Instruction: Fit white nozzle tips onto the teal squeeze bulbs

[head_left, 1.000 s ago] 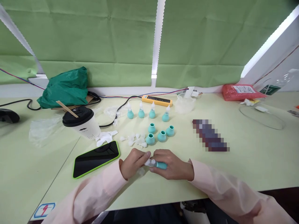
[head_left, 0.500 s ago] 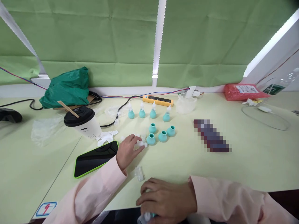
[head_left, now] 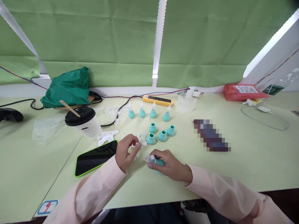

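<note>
My right hand [head_left: 168, 165] lies on the table closed round a teal rubber bulb [head_left: 158, 161] with a clear tip pointing left. My left hand [head_left: 125, 151] hovers just left of it, fingers pinched on a small clear plastic piece [head_left: 137, 145]. More clear pieces [head_left: 142, 138] are scattered beyond my fingers. Several bare teal bulbs [head_left: 161, 135] stand behind them. A row of bulbs with white tips [head_left: 153, 112] stands farther back.
A green-cased phone [head_left: 95, 158] lies left of my left hand. A lidded paper cup [head_left: 83, 123] with a wooden stick stands behind it. A yellow power strip [head_left: 158, 100], a green bag [head_left: 66, 88], a red packet [head_left: 243, 91] and a black cable line the back.
My right hand came back up from the table's front edge with the teal bulb. My left hand lifted a clear piece from the scattered pile and drew toward the bulb.
</note>
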`<act>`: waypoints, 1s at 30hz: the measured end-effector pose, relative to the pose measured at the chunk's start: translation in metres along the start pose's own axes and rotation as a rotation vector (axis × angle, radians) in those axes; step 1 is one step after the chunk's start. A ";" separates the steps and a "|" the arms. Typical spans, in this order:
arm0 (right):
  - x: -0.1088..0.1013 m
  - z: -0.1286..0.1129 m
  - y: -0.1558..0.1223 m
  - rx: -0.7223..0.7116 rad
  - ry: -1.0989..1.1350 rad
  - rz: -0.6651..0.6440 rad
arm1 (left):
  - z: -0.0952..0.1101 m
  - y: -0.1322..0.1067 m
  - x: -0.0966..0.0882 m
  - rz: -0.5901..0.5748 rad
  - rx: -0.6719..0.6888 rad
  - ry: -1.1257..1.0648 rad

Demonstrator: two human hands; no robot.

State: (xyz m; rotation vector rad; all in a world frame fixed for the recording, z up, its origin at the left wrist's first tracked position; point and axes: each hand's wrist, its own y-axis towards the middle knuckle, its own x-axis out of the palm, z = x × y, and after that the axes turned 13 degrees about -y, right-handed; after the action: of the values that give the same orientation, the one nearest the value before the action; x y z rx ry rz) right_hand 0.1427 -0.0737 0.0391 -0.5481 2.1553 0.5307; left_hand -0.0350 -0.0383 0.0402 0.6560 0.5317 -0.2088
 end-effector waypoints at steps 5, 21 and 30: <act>0.004 0.006 0.002 0.035 -0.064 0.205 | 0.006 -0.006 0.013 -0.260 0.146 0.026; -0.018 -0.002 0.004 -0.239 0.008 -0.331 | 0.015 -0.019 0.025 -0.503 -0.029 -0.465; -0.029 0.015 0.003 -0.270 -0.008 -0.133 | 0.013 -0.012 0.023 -0.365 -0.590 -1.222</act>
State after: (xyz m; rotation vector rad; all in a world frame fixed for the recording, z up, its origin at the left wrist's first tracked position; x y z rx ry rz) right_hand 0.1661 -0.0570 0.0543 -0.8291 2.0350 0.7540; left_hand -0.0138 -0.0562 0.0306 -0.2142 -0.4800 -0.6977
